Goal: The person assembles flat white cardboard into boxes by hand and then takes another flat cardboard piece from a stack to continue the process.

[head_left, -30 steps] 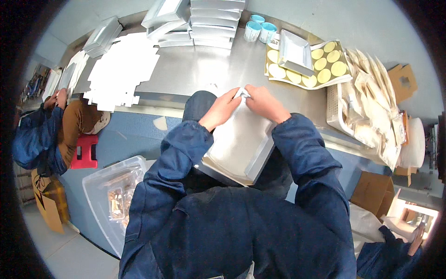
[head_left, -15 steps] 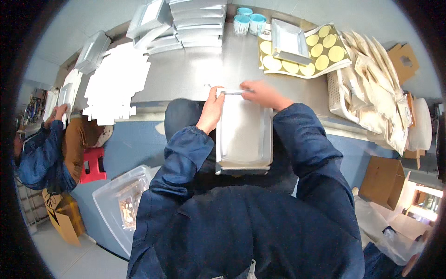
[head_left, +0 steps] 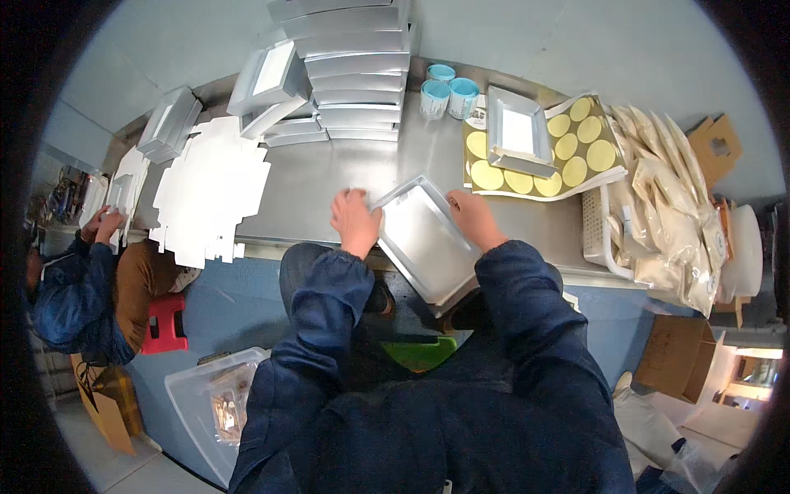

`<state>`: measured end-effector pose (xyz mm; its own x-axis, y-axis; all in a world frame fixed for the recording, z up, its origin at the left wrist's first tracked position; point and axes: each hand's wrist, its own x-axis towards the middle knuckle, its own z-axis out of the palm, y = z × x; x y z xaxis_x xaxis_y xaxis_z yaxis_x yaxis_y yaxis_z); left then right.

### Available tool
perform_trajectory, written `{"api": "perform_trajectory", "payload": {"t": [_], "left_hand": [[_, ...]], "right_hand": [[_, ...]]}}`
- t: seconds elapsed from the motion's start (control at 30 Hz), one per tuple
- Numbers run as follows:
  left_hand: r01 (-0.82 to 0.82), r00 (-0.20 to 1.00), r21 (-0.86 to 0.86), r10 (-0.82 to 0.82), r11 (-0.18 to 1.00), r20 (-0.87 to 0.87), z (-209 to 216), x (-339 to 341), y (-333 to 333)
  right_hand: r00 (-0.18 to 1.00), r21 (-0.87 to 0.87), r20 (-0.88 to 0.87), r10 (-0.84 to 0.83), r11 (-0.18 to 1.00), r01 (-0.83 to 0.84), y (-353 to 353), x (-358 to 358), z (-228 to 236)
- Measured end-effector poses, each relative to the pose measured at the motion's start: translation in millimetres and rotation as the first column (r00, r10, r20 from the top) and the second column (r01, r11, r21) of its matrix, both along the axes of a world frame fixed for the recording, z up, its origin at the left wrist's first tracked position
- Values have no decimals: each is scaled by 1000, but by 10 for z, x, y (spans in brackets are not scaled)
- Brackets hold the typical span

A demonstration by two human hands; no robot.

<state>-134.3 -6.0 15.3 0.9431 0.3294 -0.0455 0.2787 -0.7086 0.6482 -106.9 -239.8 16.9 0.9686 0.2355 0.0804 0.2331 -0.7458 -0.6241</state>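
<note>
A shallow silver box [head_left: 428,243], open side up, is tilted at the bench's front edge, with one corner pointing away from me. On its right rim my right hand [head_left: 477,222] is closed, fingers curled over the edge. My left hand [head_left: 355,222] is beside the left wall, fingers apart and slightly blurred. Its thumb comes close to the rim; whether it touches I cannot tell. Beyond the box, another silver box [head_left: 518,136] rests on a sheet of round yellow stickers [head_left: 576,152].
Stacked silver boxes [head_left: 358,90] stand at the back, with blue-labelled rolls [head_left: 448,95] beside them. White cardboard blanks [head_left: 214,185] lie left. A basket [head_left: 597,230] of beige packets [head_left: 658,198] sits right. A co-worker [head_left: 90,280] works far left near a red stool [head_left: 164,323].
The box has moved away from me toward the bench and turned at an angle. My left hand has loosened from its corner; my right hand has shifted onto its right rim.
</note>
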Motion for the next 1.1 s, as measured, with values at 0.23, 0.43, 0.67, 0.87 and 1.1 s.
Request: {"api": "perform_trajectory", "payload": {"t": [0.23,0.43,0.67,0.87,1.1], "left_hand": [[435,899,249,-434,865,-62,43,484,-140],[358,922,306,-386,882,36,-211,601,-219],[299,937,322,-340,898,77,-210,618,-237],[327,932,277,-357,904,66,-255,645,-177],[346,927,211,-368,914,72,-264,684,-191]], "right_hand": [[895,-335,401,198,941,-58,538,33,279],[931,-549,185,316,819,-168,781,177,-91],[947,-650,78,313,736,-190,927,262,-70],[947,-651,94,308,739,-176,991,304,-6],[945,-670,105,311,724,-164,989,372,-61]]}}
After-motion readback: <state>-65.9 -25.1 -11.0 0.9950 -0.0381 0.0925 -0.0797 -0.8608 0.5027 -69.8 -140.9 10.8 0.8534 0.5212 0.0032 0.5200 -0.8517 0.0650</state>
